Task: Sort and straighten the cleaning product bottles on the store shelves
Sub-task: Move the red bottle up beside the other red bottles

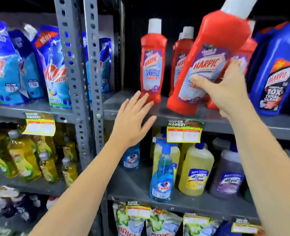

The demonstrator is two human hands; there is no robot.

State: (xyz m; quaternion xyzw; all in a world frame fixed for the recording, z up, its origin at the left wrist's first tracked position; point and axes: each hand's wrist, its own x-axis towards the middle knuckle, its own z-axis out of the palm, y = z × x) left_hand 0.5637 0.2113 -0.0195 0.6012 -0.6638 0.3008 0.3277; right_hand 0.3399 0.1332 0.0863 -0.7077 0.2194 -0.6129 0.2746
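My right hand [226, 92] grips a red Harpic bottle [207, 53] with a white cap, tilted to the right, its base at the front of the grey upper shelf [129, 106]. Another red Harpic bottle [152, 62] stands upright at the left of that shelf. My left hand [132, 120] is open, fingers spread, its fingertips at this bottle's base. More red Harpic bottles [181, 53] stand behind the tilted one, partly hidden. A large blue Harpic bottle [277, 72] stands at the right.
Grey perforated uprights [83, 65] divide the shelving. Blue detergent pouches [55, 68] fill the left bay. Below stand a blue Colin spray bottle [162, 178], yellow Lizol [196, 171] and purple Lizol [227, 174] bottles, and yellow dish-liquid bottles [21, 157]. Price tags [184, 132] hang on shelf edges.
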